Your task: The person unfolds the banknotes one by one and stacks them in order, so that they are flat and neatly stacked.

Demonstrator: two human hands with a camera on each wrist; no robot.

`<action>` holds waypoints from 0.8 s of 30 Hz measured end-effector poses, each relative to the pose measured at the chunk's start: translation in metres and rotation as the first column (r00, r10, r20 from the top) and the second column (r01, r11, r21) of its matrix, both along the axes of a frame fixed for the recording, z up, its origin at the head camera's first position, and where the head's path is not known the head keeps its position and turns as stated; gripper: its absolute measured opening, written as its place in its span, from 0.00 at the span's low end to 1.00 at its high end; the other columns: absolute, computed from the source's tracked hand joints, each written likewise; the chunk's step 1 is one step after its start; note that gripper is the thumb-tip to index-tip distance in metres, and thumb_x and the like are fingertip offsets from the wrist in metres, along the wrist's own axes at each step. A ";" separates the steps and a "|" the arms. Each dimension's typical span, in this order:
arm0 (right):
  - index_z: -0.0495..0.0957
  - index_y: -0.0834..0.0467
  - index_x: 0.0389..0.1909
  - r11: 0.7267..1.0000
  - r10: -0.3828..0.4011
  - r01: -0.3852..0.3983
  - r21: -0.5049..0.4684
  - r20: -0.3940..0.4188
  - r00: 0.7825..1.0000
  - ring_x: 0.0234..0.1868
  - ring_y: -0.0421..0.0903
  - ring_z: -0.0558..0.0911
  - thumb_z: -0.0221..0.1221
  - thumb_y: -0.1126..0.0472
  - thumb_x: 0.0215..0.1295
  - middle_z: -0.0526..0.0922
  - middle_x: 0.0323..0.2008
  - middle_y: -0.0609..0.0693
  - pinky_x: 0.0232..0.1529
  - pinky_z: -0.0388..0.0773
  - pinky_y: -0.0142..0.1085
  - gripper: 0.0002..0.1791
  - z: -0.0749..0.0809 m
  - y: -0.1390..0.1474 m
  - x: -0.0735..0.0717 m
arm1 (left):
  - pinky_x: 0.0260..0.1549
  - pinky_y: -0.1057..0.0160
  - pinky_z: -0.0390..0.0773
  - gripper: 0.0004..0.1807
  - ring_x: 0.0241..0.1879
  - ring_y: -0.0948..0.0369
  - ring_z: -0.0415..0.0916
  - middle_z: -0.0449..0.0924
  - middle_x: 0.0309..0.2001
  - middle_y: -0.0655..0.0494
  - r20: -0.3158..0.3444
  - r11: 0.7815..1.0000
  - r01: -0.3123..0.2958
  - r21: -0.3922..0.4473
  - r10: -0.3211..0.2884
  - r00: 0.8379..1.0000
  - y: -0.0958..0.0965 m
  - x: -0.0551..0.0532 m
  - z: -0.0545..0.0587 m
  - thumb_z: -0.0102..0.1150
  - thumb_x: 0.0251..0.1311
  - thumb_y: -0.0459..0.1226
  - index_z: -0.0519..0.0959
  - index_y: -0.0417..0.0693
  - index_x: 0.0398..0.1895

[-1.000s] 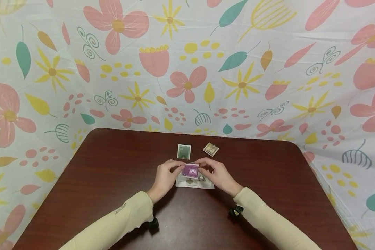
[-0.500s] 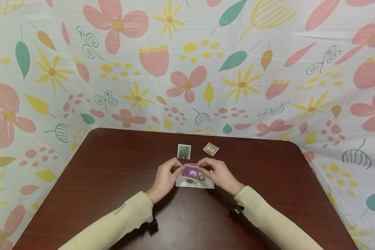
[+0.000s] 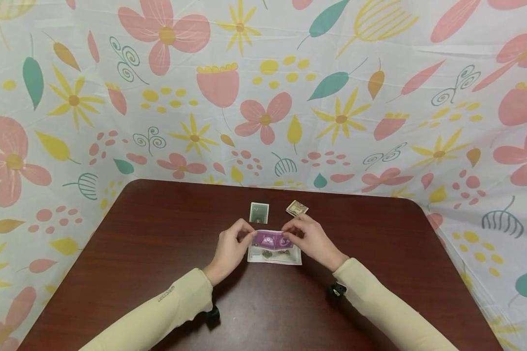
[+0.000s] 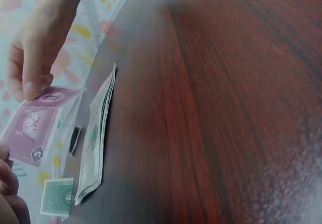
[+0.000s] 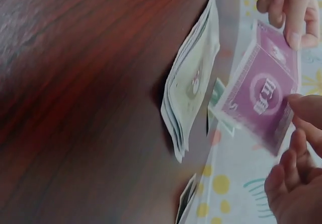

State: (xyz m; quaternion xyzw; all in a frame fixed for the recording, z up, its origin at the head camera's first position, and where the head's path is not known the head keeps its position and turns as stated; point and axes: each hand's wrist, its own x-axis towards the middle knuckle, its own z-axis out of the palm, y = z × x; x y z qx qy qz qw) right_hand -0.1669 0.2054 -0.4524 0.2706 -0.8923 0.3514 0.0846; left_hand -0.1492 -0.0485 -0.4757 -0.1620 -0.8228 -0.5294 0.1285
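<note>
A purple play banknote [image 3: 269, 240], marked with a 5 in the left wrist view, is stretched between both hands. My left hand [image 3: 229, 248] pinches its left end between thumb and fingers. At the opposite end my right hand [image 3: 314, 244] pinches it the same way. A crease runs down the note's middle, plain in the right wrist view. Just beneath the note lies a stack of pale notes [image 3: 274, 259], its upper part hidden by the purple one. Seen from the right wrist, the stack [image 5: 193, 80] has several layers with slightly wavy edges.
Behind the hands, a green note [image 3: 259, 213] showing a 2 lies on the dark red-brown table [image 3: 167, 219]. To its right is a small folded brown note [image 3: 296, 208], close to the right fingers. A flower-patterned cloth [image 3: 263, 73] hangs behind the table's far edge.
The purple note, folded to half its width before, is now opened out wider. My right hand has shifted to the right with its end; the left hand has moved slightly left.
</note>
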 end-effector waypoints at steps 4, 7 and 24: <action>0.85 0.51 0.38 0.999 -0.032 0.031 0.036 0.041 0.999 0.44 0.45 0.79 0.72 0.62 0.65 0.79 0.40 0.45 0.44 0.79 0.41 0.06 0.000 0.008 -0.002 | 0.26 0.69 0.67 0.05 0.22 0.65 0.67 0.84 0.31 0.59 0.011 1.000 -0.013 0.015 0.012 1.000 -0.002 -0.002 -0.003 0.67 0.69 0.33 0.80 0.50 0.36; 0.83 0.51 0.39 0.999 -0.051 0.049 0.019 0.126 0.991 0.43 0.46 0.80 0.70 0.63 0.66 0.82 0.39 0.45 0.47 0.79 0.48 0.06 0.001 0.013 -0.002 | 0.27 0.69 0.68 0.05 0.23 0.66 0.67 0.84 0.32 0.58 0.028 1.000 -0.018 0.008 0.018 0.999 -0.003 -0.004 -0.004 0.66 0.69 0.32 0.79 0.49 0.37; 0.77 0.51 0.36 0.994 -0.106 0.108 0.007 0.285 0.953 0.32 0.41 0.78 0.71 0.63 0.66 0.82 0.29 0.42 0.33 0.73 0.34 0.10 -0.014 0.014 0.003 | 0.32 0.58 0.75 0.07 0.27 0.65 0.74 0.84 0.33 0.60 0.066 0.958 0.012 -0.287 0.007 0.998 -0.009 -0.013 -0.013 0.69 0.67 0.39 0.78 0.52 0.36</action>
